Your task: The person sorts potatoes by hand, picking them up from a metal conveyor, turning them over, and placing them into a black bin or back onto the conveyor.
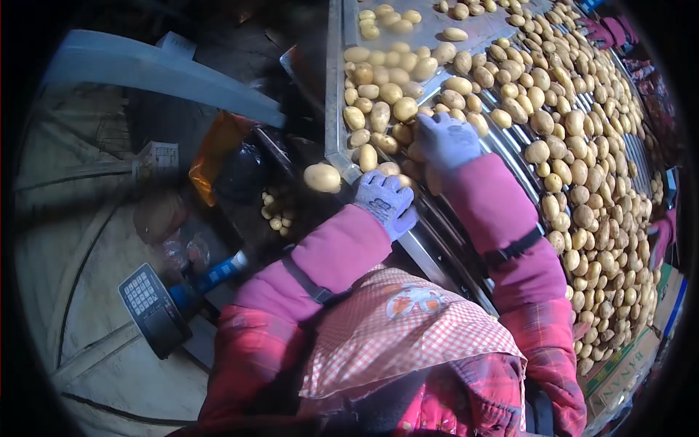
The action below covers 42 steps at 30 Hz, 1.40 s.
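Note:
My left hand (384, 204), in a grey-purple glove, is at the metal rim (339, 149) of the sorting table, its fingers apart and slightly bent. Just left of its fingertips, a large potato (322, 178) shows beyond the rim, apart from the hand. My right hand (449, 142), gloved alike, reaches down among the potatoes (405, 109) in the table's corner. Its fingers are curled over and closed, and the palm hides whatever is in them. Several potatoes lie between the two hands, partly covered by them.
Metal rollers (502, 142) carry a dense spread of potatoes (582, 189) on the right. A scale display (149, 302) stands at lower left, near small potatoes (277, 211) lying lower down. Another person's gloved hand (598, 33) is at the far right, and a cardboard box (622, 375) below.

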{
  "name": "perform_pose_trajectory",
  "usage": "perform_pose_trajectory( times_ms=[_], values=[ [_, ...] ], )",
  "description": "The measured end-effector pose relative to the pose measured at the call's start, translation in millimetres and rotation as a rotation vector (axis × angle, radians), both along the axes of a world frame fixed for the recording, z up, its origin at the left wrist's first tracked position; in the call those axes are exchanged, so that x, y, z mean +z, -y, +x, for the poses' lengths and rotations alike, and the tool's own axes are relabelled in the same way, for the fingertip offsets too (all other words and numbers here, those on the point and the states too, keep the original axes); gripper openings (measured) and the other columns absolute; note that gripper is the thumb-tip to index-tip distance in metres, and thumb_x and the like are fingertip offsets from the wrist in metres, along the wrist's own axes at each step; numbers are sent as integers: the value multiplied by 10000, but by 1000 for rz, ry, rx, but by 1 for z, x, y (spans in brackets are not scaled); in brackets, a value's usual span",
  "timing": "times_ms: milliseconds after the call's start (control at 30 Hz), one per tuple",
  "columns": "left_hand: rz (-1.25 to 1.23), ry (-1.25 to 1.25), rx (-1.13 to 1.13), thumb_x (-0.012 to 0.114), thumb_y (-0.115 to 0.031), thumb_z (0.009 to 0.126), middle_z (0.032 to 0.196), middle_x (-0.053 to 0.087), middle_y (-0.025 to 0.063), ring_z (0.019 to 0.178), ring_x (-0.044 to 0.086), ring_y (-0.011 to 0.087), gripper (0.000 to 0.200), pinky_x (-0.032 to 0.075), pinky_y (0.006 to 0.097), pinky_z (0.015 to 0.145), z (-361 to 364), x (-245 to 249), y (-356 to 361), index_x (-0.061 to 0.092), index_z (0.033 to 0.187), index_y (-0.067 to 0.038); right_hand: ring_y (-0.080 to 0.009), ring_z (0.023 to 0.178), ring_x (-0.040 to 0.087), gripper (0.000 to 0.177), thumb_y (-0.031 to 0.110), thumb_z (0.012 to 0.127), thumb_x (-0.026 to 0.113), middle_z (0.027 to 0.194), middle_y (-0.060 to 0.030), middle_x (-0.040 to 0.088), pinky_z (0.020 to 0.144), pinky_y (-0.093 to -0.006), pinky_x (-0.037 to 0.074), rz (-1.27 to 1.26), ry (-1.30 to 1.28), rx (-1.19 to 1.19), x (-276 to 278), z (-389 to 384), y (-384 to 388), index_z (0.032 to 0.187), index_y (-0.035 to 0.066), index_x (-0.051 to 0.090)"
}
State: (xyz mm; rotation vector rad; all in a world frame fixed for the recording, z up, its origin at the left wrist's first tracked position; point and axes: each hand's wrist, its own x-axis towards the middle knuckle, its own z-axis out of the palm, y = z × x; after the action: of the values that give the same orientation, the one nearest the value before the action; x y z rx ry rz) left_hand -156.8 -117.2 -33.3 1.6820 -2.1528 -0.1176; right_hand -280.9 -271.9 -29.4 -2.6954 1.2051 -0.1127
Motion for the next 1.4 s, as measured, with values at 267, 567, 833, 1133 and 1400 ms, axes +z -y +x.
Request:
perform_pose_trajectory(
  times_ms=[267,567,833,1133,1400],
  values=[
    [-115,-49,21,667,-315,670,681,551,89,710,554,295,217,426,434,711,-1,-4,2,589,642,-115,-319,930,603,388,342,709,670,950,-130,594,782,-436,481,110,-31,-47,-12,14,15,1030,135,598],
    [51,-24,112,602,-383,749,884,625,62,854,600,251,251,397,418,847,-5,4,-1,642,910,-194,-302,943,600,316,291,843,542,1074,-144,580,742,-461,461,-1,-352,220,30,82,-22,1121,150,594],
    [293,33,72,630,-438,691,1066,642,-8,1018,605,188,417,406,403,944,1,0,-3,631,1060,-244,-259,955,656,281,282,738,671,1017,-88,678,768,-375,530,255,-699,314,54,100,-19,983,149,707],
    [161,-785,14,590,-436,716,966,662,14,959,612,168,323,417,388,908,-20,-88,2,662,923,-200,-260,911,664,278,280,745,645,966,-78,691,749,-377,529,219,-685,216,27,112,-17,998,176,699],
    [-36,-117,99,592,-467,688,779,614,11,819,595,225,349,426,421,807,3,-20,-4,639,800,-141,-111,712,585,249,225,790,678,791,-11,645,667,-263,480,855,358,94,60,89,52,958,42,666]
  ],
)
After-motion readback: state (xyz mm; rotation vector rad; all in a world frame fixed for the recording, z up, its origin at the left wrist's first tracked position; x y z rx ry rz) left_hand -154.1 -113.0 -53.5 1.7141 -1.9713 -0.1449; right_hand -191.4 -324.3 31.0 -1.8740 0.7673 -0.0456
